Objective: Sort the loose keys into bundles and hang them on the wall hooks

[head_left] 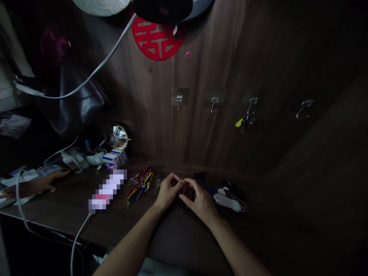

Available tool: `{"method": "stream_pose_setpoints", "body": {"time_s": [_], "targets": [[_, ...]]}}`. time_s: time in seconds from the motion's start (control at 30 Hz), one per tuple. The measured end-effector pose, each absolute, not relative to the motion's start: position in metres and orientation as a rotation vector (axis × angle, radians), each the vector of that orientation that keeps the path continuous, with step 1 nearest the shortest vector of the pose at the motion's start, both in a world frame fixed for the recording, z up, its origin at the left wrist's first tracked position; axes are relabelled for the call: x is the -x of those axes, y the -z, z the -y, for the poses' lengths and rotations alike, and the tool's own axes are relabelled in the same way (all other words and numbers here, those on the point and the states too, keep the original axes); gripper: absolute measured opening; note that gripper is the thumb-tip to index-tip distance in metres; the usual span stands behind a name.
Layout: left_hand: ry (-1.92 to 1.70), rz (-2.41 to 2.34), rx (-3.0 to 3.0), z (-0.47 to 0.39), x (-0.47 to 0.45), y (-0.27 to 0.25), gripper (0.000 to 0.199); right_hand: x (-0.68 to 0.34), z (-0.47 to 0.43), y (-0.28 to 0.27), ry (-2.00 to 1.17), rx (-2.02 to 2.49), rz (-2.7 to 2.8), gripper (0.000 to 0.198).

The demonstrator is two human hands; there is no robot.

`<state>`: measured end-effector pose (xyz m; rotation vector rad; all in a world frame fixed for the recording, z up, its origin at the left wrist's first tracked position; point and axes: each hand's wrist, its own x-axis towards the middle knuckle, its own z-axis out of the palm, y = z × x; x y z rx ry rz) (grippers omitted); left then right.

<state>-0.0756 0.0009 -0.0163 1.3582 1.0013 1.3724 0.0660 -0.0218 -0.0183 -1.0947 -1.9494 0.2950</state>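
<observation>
My left hand (169, 191) and my right hand (201, 201) meet above the shelf, fingers and thumbs bent in a pinch around a small dark bunch (188, 190). Shadow and fingers hide most of it, so its kind is unclear. A thin metal ring (184, 209) shows just below. Left of my left hand lie a few loose silver keys (158, 182) and a pile of keys with red, yellow and green cords (140, 186). Beyond my right hand rests a group of dark fobs with a pale grey remote-like piece (228, 202).
Metal hooks (214, 103) line the wooden back panel; one carries a key bunch with a yellow tag (244, 122). Leftward are a lit, cabled phone (107, 191), small boxes (115, 158), a round mirror (118, 136) and a black bag (77, 96). A white cable (100, 65) crosses above.
</observation>
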Motion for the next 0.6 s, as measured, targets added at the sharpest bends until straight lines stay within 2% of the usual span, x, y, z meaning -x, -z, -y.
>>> {"method": "stream_pose_setpoints", "body": {"time_s": [0.33,0.6], "targets": [[-1.384,-1.001,-1.272,-0.0032,0.0773,0.0146,0.026,-0.0697,0.0144,0.0260,-0.281,1.093,1.849,0.017],[-1.171,-0.898,-1.210,-0.0004,0.0788,0.0115,0.036,-0.0740,0.0133,0.0234,-0.473,1.124,1.587,0.018]]}}
